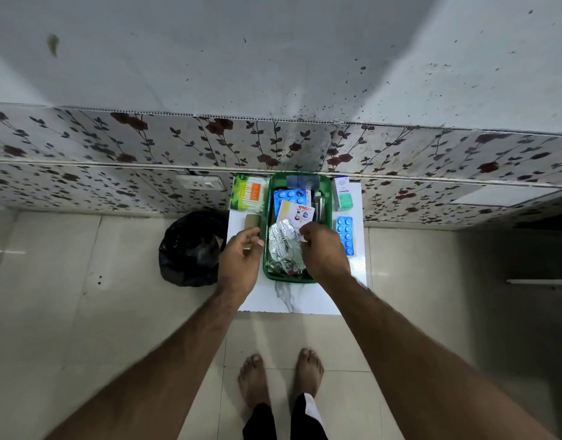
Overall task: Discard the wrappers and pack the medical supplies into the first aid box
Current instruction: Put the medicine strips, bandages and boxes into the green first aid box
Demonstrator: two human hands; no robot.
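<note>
A green first aid box (pixel 328 198) stands on a small white table (pixel 305 300). Inside it lie a blue pill blister (pixel 288 198), a white printed packet (pixel 300 212) and crumpled silver foil strips (pixel 284 246). My right hand (pixel 324 252) is over the box's right side, fingers pinched on a small white and red packet next to the foil. My left hand (pixel 241 254) hovers just left of the box, fingers loosely curled over a small tan item on the table; whether it grips it is unclear.
A black bin bag (pixel 191 249) sits on the floor left of the table. On the table are a cotton bud pack (pixel 249 192), a tan strip (pixel 252 221), a white and green carton (pixel 342 193) and a second blue blister (pixel 345 233). The floral wall stands close behind.
</note>
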